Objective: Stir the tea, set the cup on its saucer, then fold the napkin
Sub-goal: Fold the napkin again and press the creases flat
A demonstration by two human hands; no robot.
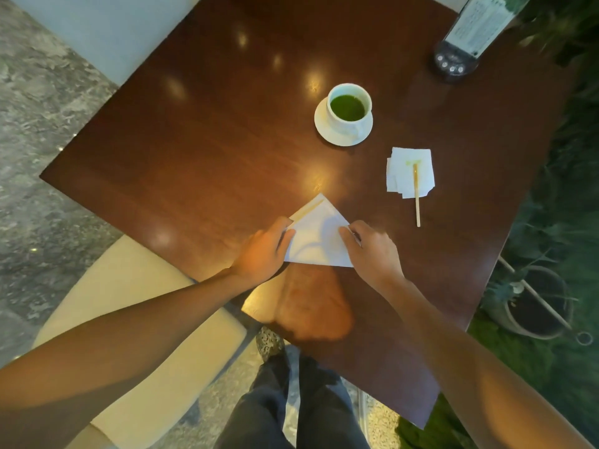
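A white cup (350,106) of green tea stands on its white saucer (324,129) at the back of the dark wooden table (210,140). Near the table's front edge lies a white napkin (319,241), folded into a triangle with its tip pointing away from me. My left hand (264,251) pinches the napkin's left corner. My right hand (371,251) pinches its right edge. A wooden stir stick (416,196) with a green-stained tip lies across a small stack of white napkins (402,176) to the right.
A dark stand holding a printed card (466,40) sits at the table's far right corner. A cream chair seat (129,303) is at my left, potted plants (534,306) at the right. My legs show below the table's near corner.
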